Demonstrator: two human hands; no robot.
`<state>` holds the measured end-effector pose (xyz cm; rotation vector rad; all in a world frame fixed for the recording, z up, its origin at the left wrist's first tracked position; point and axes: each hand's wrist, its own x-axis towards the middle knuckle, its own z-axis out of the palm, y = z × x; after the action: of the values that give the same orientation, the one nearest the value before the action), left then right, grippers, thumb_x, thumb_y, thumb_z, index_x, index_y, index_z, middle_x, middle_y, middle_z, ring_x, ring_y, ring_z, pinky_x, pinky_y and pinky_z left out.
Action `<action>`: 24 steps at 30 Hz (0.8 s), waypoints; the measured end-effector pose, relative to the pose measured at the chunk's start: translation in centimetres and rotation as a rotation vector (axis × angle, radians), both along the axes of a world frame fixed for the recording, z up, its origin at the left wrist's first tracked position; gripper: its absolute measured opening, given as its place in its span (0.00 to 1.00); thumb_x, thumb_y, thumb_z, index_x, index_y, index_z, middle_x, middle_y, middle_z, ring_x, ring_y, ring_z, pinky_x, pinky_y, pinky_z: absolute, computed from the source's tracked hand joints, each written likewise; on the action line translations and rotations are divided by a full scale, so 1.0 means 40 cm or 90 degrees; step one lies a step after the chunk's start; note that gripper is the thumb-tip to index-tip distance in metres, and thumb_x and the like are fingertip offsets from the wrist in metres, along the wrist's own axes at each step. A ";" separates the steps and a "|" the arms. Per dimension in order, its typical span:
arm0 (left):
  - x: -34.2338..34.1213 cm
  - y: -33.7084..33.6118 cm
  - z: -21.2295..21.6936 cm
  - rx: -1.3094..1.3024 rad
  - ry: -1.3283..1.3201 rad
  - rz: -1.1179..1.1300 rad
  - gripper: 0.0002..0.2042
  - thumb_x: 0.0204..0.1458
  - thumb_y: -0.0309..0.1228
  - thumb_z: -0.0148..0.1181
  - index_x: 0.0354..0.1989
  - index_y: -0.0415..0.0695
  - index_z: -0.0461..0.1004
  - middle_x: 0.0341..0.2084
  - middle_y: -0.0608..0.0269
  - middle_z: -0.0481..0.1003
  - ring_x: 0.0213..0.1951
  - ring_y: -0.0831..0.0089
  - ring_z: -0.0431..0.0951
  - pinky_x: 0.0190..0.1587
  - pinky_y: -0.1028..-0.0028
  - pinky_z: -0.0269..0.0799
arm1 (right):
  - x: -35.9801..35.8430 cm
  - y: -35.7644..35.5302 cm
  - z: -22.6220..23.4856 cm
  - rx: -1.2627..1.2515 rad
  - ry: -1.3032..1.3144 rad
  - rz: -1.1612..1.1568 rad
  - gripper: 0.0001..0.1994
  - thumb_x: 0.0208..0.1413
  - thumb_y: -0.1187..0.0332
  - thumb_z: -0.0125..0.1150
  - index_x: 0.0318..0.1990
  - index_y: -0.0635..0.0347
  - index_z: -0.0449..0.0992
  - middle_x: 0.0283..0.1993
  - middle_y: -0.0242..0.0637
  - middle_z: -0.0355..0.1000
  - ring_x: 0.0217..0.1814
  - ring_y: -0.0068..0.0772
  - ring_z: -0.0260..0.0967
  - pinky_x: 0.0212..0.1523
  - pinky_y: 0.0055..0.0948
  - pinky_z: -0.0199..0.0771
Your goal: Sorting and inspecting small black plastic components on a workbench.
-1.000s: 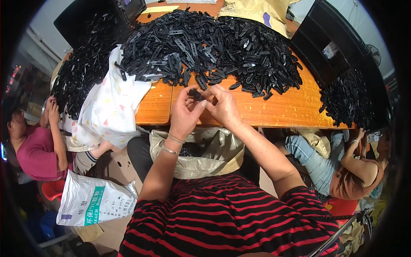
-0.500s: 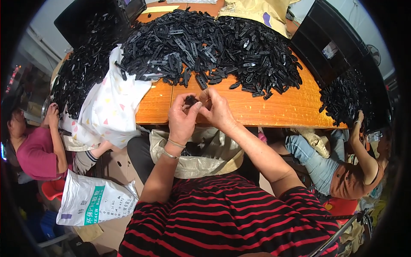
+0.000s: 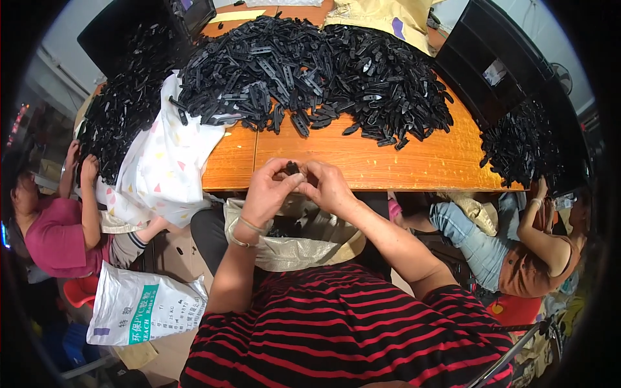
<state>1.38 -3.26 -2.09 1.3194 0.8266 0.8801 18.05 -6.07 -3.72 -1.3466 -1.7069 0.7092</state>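
Observation:
Close to the table's front edge, my left hand (image 3: 266,194) is closed around small black plastic pieces (image 3: 292,168). My right hand (image 3: 330,189) meets it from the other side, its thumb and fingers pinched at the same pieces. Fingers hide most of what is held, so how many pieces there are cannot be told. Beyond both hands lies a broad heap of slim black plastic parts (image 3: 259,71), some long and slotted. Below my hands, an open woven sack (image 3: 294,251) rests across my lap with dark pieces inside.
The wooden table (image 3: 375,165) ends just past my hands. A patterned white cloth (image 3: 162,155) hangs over its left edge. Black bins (image 3: 498,64) lie tipped beside the heaps. Co-workers sit at left and right, hands at their own piles. A white printed sack (image 3: 145,304) stands on the floor.
Both my hands have drawn back toward my lap, still together on the black pieces. The left co-worker's hands have come apart at the pile; the right co-worker's arm has shifted lower.

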 end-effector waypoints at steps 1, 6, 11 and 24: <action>-0.013 0.007 0.019 0.001 0.000 0.000 0.13 0.53 0.25 0.59 0.46 0.35 0.72 0.35 0.66 0.75 0.37 0.82 0.75 0.41 0.81 0.72 | 0.003 -0.007 0.003 -0.042 -0.037 0.016 0.15 0.43 0.66 0.71 0.33 0.64 0.71 0.24 0.41 0.69 0.26 0.39 0.68 0.30 0.34 0.69; -0.048 0.099 0.056 -0.029 0.152 -0.185 0.12 0.56 0.28 0.57 0.46 0.34 0.72 0.33 0.67 0.75 0.33 0.83 0.73 0.34 0.81 0.70 | 0.035 -0.022 0.008 -0.146 -0.131 0.174 0.16 0.42 0.60 0.71 0.32 0.61 0.74 0.24 0.43 0.70 0.28 0.47 0.69 0.29 0.37 0.69; 0.040 0.204 0.012 0.608 0.481 0.054 0.10 0.50 0.25 0.58 0.41 0.44 0.74 0.28 0.62 0.72 0.32 0.65 0.75 0.33 0.68 0.70 | 0.083 0.077 0.039 -0.081 -0.149 0.088 0.17 0.47 0.60 0.67 0.41 0.60 0.77 0.27 0.43 0.74 0.30 0.44 0.73 0.35 0.36 0.72; 0.106 0.263 -0.011 0.824 0.613 0.000 0.03 0.44 0.26 0.57 0.29 0.43 0.71 0.31 0.59 0.66 0.38 0.61 0.72 0.34 0.66 0.75 | 0.114 0.237 -0.010 -0.013 -0.384 -0.176 0.16 0.47 0.60 0.65 0.34 0.64 0.71 0.28 0.51 0.75 0.33 0.54 0.74 0.33 0.46 0.72</action>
<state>5.60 7.27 -2.54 3.0157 0.9681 0.7379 22.59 3.40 -4.13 -1.8956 -1.9032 0.1629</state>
